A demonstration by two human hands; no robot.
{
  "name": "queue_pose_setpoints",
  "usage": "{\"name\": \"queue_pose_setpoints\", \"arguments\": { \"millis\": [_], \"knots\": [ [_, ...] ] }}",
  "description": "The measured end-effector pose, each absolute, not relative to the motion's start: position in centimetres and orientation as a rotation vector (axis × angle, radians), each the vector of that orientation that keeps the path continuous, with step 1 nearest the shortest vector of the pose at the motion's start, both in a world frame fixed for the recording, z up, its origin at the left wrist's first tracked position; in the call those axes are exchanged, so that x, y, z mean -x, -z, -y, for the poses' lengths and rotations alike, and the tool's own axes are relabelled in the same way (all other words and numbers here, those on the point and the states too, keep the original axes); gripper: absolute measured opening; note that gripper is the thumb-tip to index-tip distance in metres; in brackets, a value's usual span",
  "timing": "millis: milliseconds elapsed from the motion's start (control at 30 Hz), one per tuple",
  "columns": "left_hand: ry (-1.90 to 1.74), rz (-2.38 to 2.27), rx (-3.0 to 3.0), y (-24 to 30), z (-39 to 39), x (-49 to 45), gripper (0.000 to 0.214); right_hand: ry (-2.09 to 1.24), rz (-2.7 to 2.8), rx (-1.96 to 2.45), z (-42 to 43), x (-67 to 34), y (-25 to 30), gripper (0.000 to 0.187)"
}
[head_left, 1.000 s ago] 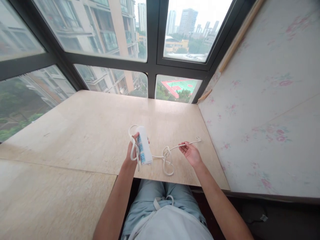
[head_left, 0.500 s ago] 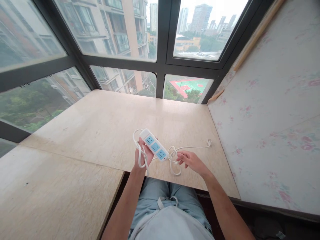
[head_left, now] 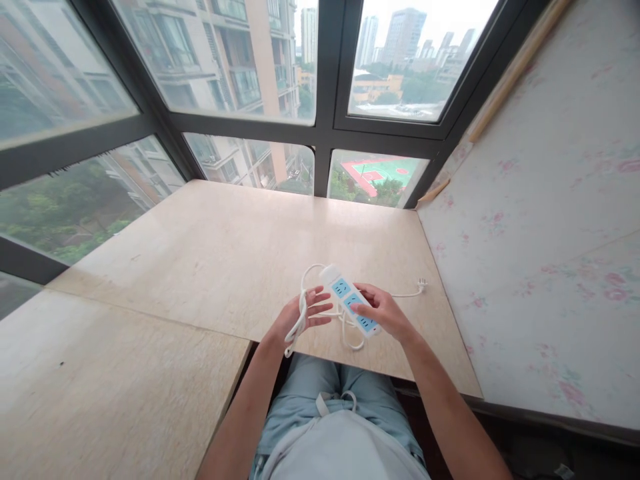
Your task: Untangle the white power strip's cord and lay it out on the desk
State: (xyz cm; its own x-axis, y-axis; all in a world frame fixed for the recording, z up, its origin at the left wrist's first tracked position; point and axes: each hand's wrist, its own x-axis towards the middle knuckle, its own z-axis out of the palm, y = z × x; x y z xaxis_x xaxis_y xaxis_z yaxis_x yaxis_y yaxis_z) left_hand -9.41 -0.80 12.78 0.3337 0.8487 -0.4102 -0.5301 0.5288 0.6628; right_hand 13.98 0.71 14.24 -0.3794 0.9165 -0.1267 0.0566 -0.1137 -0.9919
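Observation:
My right hand (head_left: 383, 312) grips a white power strip (head_left: 345, 294) with blue sockets, holding it just above the near edge of the wooden table (head_left: 225, 253). My left hand (head_left: 304, 313) is beside it with fingers spread, and loops of the white cord (head_left: 301, 313) hang around its fingers. More cord dangles in a tangle (head_left: 350, 337) below the strip. The rest of the cord runs right across the table to the plug (head_left: 421, 285), which lies flat near the wall.
A floral-papered wall (head_left: 540, 220) borders the table on the right. Dark-framed windows (head_left: 325, 127) stand behind and to the left. A second wooden board (head_left: 100, 387) sits lower at the left. My lap (head_left: 330, 413) is below the table edge.
The power strip passed from my left hand into my right and moved rightward. My left hand opened its fingers, keeping cord loops around them. The plug stayed on the table.

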Motion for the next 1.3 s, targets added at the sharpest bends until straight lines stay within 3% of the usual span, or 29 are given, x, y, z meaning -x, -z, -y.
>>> {"name": "queue_pose_setpoints", "arguments": {
  "millis": [167, 333, 467, 567, 733, 1033, 1300],
  "knots": [
    [-1.063, -1.098, -0.685, -12.1, 1.7, 10.1, 0.044, -1.450, 1.494, 1.190, -0.9, -17.8, -15.6, 0.058],
    [-1.061, -1.340, -1.310, -11.9, 2.7, 8.6, 0.055, -1.238, 1.640, 1.270, -0.8, -20.2, -15.7, 0.056],
    [-1.018, -1.374, -1.628, -12.4, 2.8, 8.3, 0.045, -0.857, 1.922, 1.375, -1.1, -21.8, -16.7, 0.050],
    [-0.980, -1.360, -1.714, -12.3, 2.7, 9.1, 0.049, -0.528, 2.111, 1.356, -1.4, -23.0, -18.0, 0.043],
    [-0.818, -1.135, -1.491, -10.4, 2.3, 9.6, 0.044, -0.027, 2.252, 1.118, -2.0, -23.5, -19.6, 0.024],
    [-0.894, -1.207, -1.089, -10.0, 2.6, 6.6, 0.034, 0.311, 2.560, 0.842, -2.2, -20.7, -23.1, 0.039],
    [-1.198, -1.161, -0.730, -12.0, 1.1, 5.0, 0.028, 0.467, 2.855, 0.749, -0.9, -15.9, -24.3, 0.029]
  ]
}}
